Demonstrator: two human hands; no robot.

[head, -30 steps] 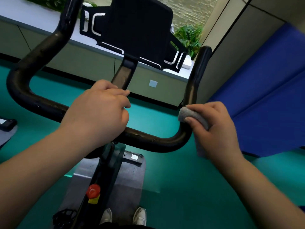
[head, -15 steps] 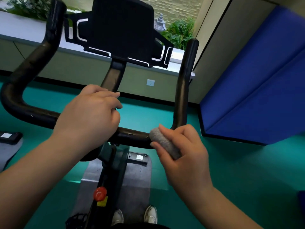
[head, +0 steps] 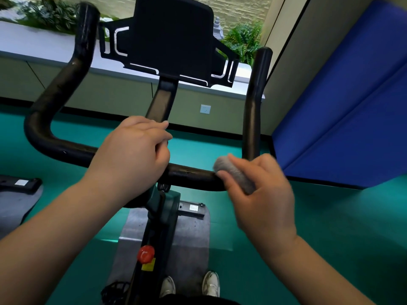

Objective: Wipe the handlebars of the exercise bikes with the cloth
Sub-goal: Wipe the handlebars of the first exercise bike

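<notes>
At the far left of the handlebar (head: 55, 148) the tube curves up into one tall horn, bare, nobody touching it. Moving right, the left hand (head: 134, 155) is clenched around the crossbar right over the centre stem, which I'd guess is just to brace the bike so it doesn't wobble while the other side gets scrubbed. Above that sits the black console (head: 169, 40), not part of the job from the looks of it. Next over, a short bare stretch of bar, then the grey cloth (head: 233, 172) bunched up and pressed onto the bar right where it bends up into the right horn. The right hand (head: 262, 190) is wrapped around it, fingers pinching the wad against the tube, a bit blurry, so probably mid-rub. Holding it balled like that likely gives more pressure on a round surface. Count-wise: one bike properly in view, one handlebar with two horns, one cloth, two hands, two white shoes (head: 189, 285) down by the grey mat (head: 193, 236), one red knob (head: 145, 254) on the frame. There's a sliver of something at the left edge that might be another bike's base, can't tell for sure.
</notes>
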